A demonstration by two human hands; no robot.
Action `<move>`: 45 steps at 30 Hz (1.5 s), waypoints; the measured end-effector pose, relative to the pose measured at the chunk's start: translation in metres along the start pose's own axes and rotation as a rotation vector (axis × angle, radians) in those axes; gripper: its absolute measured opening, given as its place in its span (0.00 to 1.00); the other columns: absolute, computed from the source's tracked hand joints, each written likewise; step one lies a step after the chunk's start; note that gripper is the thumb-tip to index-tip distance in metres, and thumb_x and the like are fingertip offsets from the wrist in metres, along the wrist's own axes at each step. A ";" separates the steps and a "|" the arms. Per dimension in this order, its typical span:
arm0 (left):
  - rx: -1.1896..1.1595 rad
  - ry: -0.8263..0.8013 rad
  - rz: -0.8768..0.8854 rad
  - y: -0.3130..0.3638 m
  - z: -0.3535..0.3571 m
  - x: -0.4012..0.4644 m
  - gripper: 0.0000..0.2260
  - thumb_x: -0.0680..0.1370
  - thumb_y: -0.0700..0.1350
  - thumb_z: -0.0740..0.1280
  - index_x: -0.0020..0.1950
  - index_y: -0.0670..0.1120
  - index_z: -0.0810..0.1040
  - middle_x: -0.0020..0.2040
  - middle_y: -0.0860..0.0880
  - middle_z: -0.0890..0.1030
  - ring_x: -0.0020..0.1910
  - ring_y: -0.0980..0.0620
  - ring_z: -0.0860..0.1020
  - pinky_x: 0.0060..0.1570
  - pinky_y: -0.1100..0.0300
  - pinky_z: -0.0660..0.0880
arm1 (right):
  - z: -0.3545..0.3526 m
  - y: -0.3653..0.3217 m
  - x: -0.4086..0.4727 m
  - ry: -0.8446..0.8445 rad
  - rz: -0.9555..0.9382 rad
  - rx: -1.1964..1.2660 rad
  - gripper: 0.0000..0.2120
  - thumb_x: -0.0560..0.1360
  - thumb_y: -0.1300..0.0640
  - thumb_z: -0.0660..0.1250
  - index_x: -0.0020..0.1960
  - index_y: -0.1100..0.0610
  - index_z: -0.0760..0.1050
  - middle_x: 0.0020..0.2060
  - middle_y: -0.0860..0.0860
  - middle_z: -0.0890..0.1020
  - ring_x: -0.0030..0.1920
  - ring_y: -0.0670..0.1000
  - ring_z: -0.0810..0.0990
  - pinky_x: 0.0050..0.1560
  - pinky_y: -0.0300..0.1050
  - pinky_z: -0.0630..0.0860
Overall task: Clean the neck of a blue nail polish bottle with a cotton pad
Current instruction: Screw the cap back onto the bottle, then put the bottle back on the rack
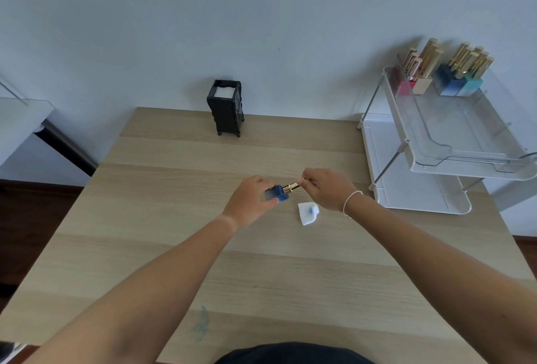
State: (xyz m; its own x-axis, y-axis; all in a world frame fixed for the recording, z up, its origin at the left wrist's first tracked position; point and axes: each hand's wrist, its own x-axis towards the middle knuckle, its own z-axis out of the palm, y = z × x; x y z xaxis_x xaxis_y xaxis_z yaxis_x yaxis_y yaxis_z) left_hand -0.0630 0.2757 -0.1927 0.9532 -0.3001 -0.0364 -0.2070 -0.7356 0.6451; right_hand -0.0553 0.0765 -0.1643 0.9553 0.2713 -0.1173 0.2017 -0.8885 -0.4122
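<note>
My left hand [250,200] grips the blue nail polish bottle [278,193], which is tilted with its top pointing right, above the middle of the wooden table [174,247]. My right hand [325,188] pinches the bottle's gold cap [291,187] at its end. The cap sits on the bottle's neck, so the neck is hidden. A white cotton pad [308,214] with a blue stain lies flat on the table just below my right hand, touching neither hand.
A black holder of white pads [226,108] stands at the table's far edge. A white two-tier rack [436,143] at the right carries several gold-capped polish bottles [441,73]. A blue smear [203,320] marks the table near me.
</note>
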 end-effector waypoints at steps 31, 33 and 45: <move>-0.350 0.070 0.193 0.138 -0.001 0.071 0.17 0.73 0.49 0.69 0.62 0.51 0.75 0.59 0.51 0.77 0.57 0.58 0.74 0.56 0.63 0.69 | -0.193 0.061 -0.035 0.643 0.013 0.061 0.14 0.76 0.48 0.60 0.36 0.55 0.70 0.28 0.48 0.73 0.31 0.50 0.72 0.35 0.43 0.67; -0.366 0.049 0.226 0.158 0.006 0.076 0.17 0.73 0.50 0.68 0.62 0.52 0.75 0.60 0.50 0.77 0.58 0.55 0.74 0.58 0.61 0.70 | -0.207 0.079 -0.041 0.659 0.065 0.029 0.16 0.75 0.46 0.59 0.38 0.57 0.71 0.31 0.52 0.75 0.33 0.53 0.73 0.36 0.43 0.68; -0.147 -0.006 0.338 0.222 0.048 0.099 0.22 0.74 0.55 0.65 0.66 0.53 0.69 0.70 0.52 0.69 0.70 0.53 0.64 0.64 0.62 0.57 | -0.225 0.152 -0.050 0.650 0.260 -0.128 0.16 0.75 0.45 0.58 0.35 0.55 0.69 0.26 0.48 0.71 0.31 0.53 0.71 0.27 0.39 0.59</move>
State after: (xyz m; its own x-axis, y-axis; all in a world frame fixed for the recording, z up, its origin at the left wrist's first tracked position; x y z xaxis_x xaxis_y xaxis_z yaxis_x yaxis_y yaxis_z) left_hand -0.0248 0.0538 -0.0893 0.8349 -0.5154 0.1933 -0.4758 -0.4991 0.7242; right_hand -0.0235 -0.1550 -0.0173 0.9034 -0.1959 0.3814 -0.0647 -0.9416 -0.3304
